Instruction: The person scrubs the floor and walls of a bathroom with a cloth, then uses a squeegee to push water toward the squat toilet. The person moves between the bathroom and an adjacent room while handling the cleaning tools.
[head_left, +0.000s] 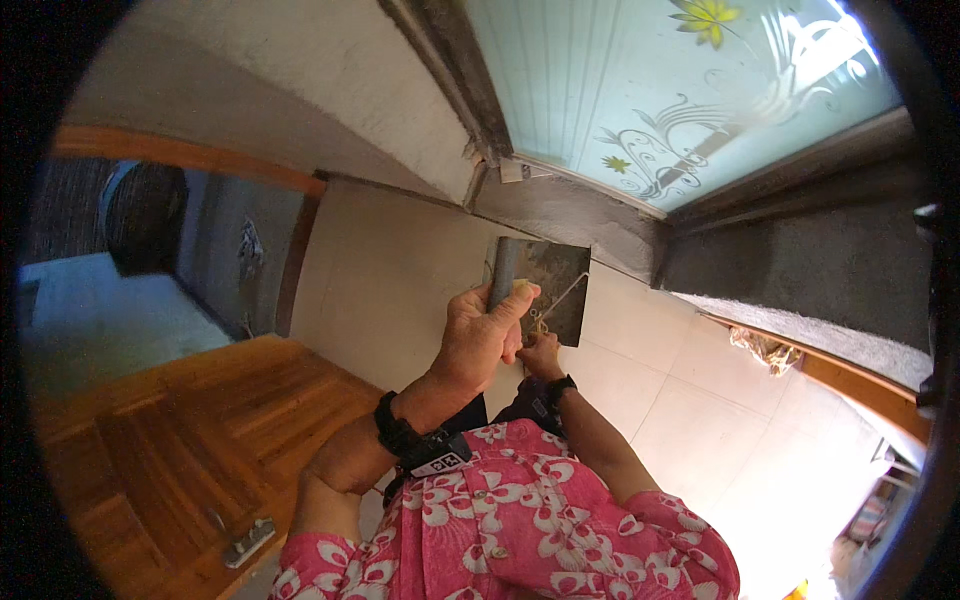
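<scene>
My left hand (480, 337) is closed around a grey tube (502, 270), the thumb pressing a small yellowish piece (520, 285) beside it. Right of the tube shows a dark, stained square panel (562, 300); whether the two are joined cannot be told. My right hand (541, 354) is lower and smaller in view, near the panel's bottom edge. Its fingers pinch a yellowish cord-like bundle (540, 328). From that bundle a thin pale rod (564, 297) slants up across the panel and bends at its tip. My left fingers hide the tube's lower end.
A wooden door (180, 442) with a metal handle (251, 541) stands at left, by a doorway into a bluish room (112, 300). Ahead are a dark ledge (562, 206) and a patterned frosted glass panel (637, 97). Pale floor tiles (675, 390) spread right, with crumpled wrapping (765, 351) near the wall.
</scene>
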